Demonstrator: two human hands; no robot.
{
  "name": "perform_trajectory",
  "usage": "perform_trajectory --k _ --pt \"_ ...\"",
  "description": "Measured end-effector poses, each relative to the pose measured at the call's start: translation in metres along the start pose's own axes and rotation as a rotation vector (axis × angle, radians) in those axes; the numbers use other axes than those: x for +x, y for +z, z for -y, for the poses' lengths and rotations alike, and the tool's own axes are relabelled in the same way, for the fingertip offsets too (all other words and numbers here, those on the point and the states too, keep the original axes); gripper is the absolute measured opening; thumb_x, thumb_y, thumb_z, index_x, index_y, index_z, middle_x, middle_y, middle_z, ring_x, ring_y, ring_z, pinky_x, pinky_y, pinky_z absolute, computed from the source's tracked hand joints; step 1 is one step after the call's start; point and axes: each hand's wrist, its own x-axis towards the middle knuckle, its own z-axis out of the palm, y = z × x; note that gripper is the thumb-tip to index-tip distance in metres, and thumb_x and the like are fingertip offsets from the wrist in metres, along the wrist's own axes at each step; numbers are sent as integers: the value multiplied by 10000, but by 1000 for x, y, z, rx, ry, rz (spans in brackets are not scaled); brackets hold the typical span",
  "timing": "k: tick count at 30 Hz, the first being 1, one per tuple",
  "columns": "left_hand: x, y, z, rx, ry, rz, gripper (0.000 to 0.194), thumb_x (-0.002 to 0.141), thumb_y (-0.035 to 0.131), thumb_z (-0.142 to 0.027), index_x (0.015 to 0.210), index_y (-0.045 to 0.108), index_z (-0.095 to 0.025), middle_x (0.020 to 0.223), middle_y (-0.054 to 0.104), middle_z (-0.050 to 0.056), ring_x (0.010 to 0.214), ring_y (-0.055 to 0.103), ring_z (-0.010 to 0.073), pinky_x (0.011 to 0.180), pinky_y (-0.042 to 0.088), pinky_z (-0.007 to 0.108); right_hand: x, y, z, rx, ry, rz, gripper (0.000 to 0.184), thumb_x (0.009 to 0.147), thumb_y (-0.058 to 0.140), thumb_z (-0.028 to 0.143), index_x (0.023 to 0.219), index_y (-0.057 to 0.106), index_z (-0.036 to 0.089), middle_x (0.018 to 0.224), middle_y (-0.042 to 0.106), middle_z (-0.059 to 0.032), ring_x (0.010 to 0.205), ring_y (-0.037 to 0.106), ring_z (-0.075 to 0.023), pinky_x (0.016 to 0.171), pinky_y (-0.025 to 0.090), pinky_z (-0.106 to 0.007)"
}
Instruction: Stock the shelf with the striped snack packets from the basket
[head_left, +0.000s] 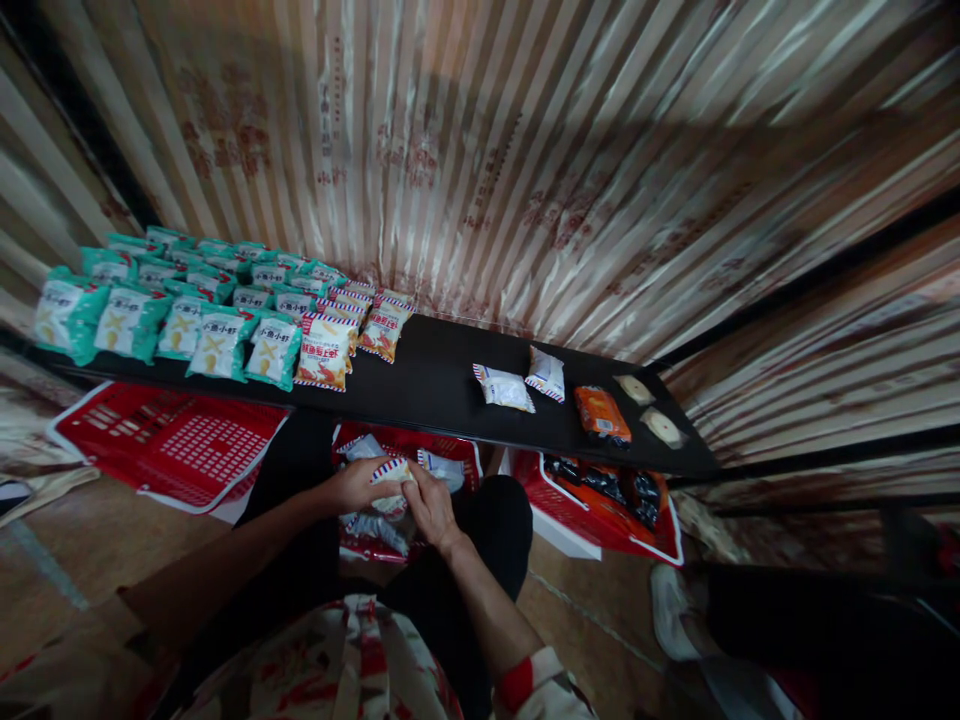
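Between my knees, my left hand [358,487] and my right hand [433,503] both grip a small snack bag [391,490] with a red-and-blue striped edge. The bag is above a red basket [470,458] that holds several more bags [442,468]. On the black shelf [435,375] in front of me, bags of the same striped-edge kind [325,350] stand upright beside rows of teal-and-white snack bags [217,342] at the left. Two whitish bags [504,388] lie flat farther right.
An orange packet [602,415] and two round pale packs [663,427] lie at the shelf's right end. Below are a red basket [180,440] at left and another with orange-black packets [600,490] at right. A curtain [465,150] hangs behind. Another person's shoe [670,612] is at right.
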Motion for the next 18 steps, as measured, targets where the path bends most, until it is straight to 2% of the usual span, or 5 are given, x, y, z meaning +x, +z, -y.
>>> perform_trajectory --k 3,8,11,15,18 --pt "6 -5 0 -19 -10 23 361 733 584 -485 882 632 -160 768 656 13 705 578 165 617 440 219 1 3 -1 -5 70 -28 383 830 482 378 1160 606 229 1004 690 -49 886 627 -228 812 441 -313" --pt "17 -12 -2 -63 -70 -15 391 695 625 -490 873 594 -144 771 634 6 694 576 157 595 427 214 6 8 1 44 172 -69 341 847 449 423 1038 654 229 806 687 -31 710 607 -202 683 415 -268" --pt "21 -16 -8 -152 -104 12 412 689 638 -495 880 591 -133 769 638 9 695 585 162 600 433 227 9 11 0 35 212 -117 362 852 427 457 999 650 212 698 656 -24 620 576 -187 614 391 -256" --pt "24 -24 -15 -276 -100 14 448 675 664 -486 928 616 -119 838 661 29 751 601 172 664 449 246 15 15 -3 44 235 -208 415 857 394 503 931 652 186 691 652 -33 601 565 -174 590 385 -249" --pt "23 -29 -19 -332 -121 -2 472 674 674 -476 984 619 -124 836 667 26 741 602 163 638 447 234 20 18 -2 62 268 -294 479 862 357 542 893 660 172 704 666 -50 627 576 -173 592 398 -246"
